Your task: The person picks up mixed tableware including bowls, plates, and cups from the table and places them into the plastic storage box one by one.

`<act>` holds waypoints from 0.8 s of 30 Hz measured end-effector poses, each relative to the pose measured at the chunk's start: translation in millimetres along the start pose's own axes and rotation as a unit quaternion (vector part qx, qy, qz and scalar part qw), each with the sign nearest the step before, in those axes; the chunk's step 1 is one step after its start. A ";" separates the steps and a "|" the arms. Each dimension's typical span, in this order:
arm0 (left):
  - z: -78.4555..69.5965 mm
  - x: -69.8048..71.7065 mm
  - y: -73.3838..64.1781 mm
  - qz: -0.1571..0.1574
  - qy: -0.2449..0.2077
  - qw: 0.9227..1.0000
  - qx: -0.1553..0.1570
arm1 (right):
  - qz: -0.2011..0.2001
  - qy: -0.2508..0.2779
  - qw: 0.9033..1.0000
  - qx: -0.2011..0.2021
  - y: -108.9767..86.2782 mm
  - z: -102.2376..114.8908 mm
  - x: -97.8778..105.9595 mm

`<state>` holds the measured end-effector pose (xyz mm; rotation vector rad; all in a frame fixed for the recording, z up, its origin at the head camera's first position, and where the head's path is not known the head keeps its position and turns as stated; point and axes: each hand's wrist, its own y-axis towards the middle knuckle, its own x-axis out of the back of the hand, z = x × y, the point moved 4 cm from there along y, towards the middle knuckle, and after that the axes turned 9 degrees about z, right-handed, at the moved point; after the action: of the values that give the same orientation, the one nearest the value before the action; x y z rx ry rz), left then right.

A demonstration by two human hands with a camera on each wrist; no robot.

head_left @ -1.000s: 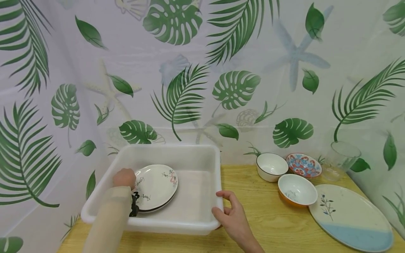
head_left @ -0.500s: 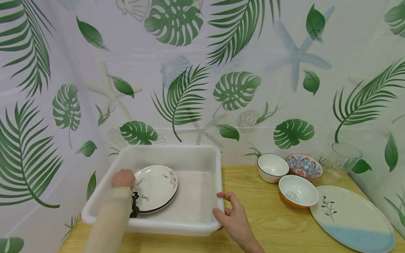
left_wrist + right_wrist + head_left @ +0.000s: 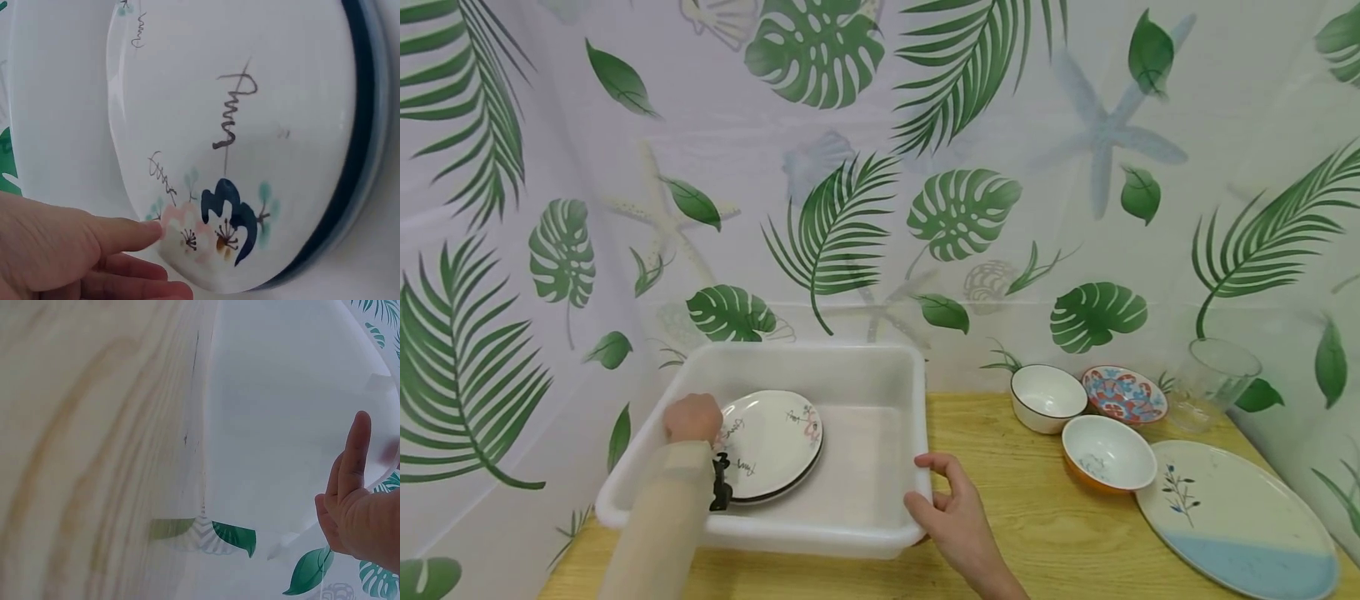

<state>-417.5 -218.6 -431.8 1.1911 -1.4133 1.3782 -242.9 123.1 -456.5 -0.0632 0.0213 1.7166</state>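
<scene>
Inside a white plastic basin (image 3: 865,467) lies a small stack of white plates (image 3: 767,446), the top one painted with flowers and script. At the stack's left edge is my left hand (image 3: 692,418). In the left wrist view its thumb (image 3: 128,232) lies over the top plate's rim while the fingers (image 3: 137,286) pass below the edge, pinching it. The right hand (image 3: 953,517) holds the basin's right rim near the front corner, thumb and fingers on either side. Straight fingers (image 3: 353,456) lie along the basin's outer wall in the right wrist view.
Right of the basin on the wooden table (image 3: 992,467) stand a white bowl (image 3: 1047,398), a red-and-blue patterned bowl (image 3: 1123,393) and an orange-sided bowl (image 3: 1108,454). A clear glass container (image 3: 1213,383) is behind a large oval plate (image 3: 1240,517). A leaf-printed sheet (image 3: 865,208) hangs behind.
The head view has shifted very slightly. Both hands keep their places, and the plates and basin look unmoved.
</scene>
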 end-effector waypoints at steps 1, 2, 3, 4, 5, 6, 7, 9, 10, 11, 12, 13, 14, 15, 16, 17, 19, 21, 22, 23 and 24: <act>0.1 0.7 0.7 -0.008 -0.002 1.000 -0.002 | -0.001 -0.001 1.000 0.001 0.0 0.1 0.1; 0.2 1.3 1.3 -0.014 -0.006 1.000 -0.005 | -0.001 -0.002 1.000 0.001 -0.1 0.1 0.1; 0.3 2.5 1.9 -0.026 -0.013 0.999 -0.012 | -0.001 -0.002 1.000 0.002 0.0 0.1 0.2; 0.2 3.7 2.6 -0.035 -0.025 0.999 -0.018 | -0.001 -0.002 1.000 0.002 0.0 0.1 0.2; -0.3 4.7 3.8 -0.041 -0.035 0.998 -0.026 | -0.001 -0.002 1.000 0.002 0.1 0.1 0.3; -1.1 5.9 4.8 -0.036 -0.049 0.998 -0.033 | -0.001 -0.003 1.000 0.003 0.2 0.2 0.3; -2.4 7.8 5.5 -0.031 -0.067 0.996 -0.040 | -0.002 -0.003 1.000 0.003 0.3 0.2 0.4; -5.3 12.3 7.3 -0.014 -0.100 0.994 -0.045 | -0.002 -0.003 1.000 0.003 0.5 0.3 0.3; -7.2 14.4 8.0 0.000 -0.115 0.992 -0.041 | -0.001 -0.002 1.000 0.003 0.4 0.6 0.2; -9.3 17.1 8.3 0.009 -0.129 0.991 -0.038 | -0.001 -0.002 1.000 0.003 0.4 0.9 0.2; -11.5 20.2 7.7 0.020 -0.143 0.989 -0.035 | 0.000 -0.001 1.000 0.003 0.4 1.3 0.1; -13.9 23.2 7.2 0.022 -0.150 0.988 -0.035 | -0.001 -0.001 1.000 0.003 0.4 1.5 0.1; -16.6 25.7 6.7 0.022 -0.156 0.987 -0.035 | -0.001 -0.001 1.000 0.002 0.3 1.8 0.1; -19.6 28.5 5.4 0.020 -0.161 0.986 -0.037 | -0.001 -0.001 1.000 0.002 0.2 2.0 0.1; -22.9 31.4 4.0 0.019 -0.167 0.985 -0.040 | -0.002 -0.002 1.000 0.001 0.1 2.2 0.2; -26.3 34.1 2.7 0.017 -0.169 0.984 -0.044 | -0.003 -0.003 1.000 0.001 0.1 2.4 0.3; -34.0 39.4 -0.9 0.016 -0.169 0.984 -0.058 | -0.005 -0.004 1.000 0.000 -0.1 2.5 0.3; -41.9 45.0 -5.2 0.014 -0.164 0.984 -0.072 | -0.004 -0.002 1.000 0.000 0.0 2.5 0.2; -46.3 48.1 -7.8 0.013 -0.161 0.984 -0.081 | -0.003 -0.002 1.000 0.000 0.1 2.4 0.1; -51.0 50.9 -10.9 0.013 -0.157 0.983 -0.092 | -0.003 -0.002 1.000 0.000 0.3 2.3 0.1; -55.8 53.9 -14.6 0.012 -0.155 0.983 -0.102 | -0.002 -0.003 1.000 0.000 0.4 2.1 0.0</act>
<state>-418.8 -167.1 -372.0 1.2948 -1.7439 1.0636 -243.4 123.2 -454.5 -0.0582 0.0177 1.7133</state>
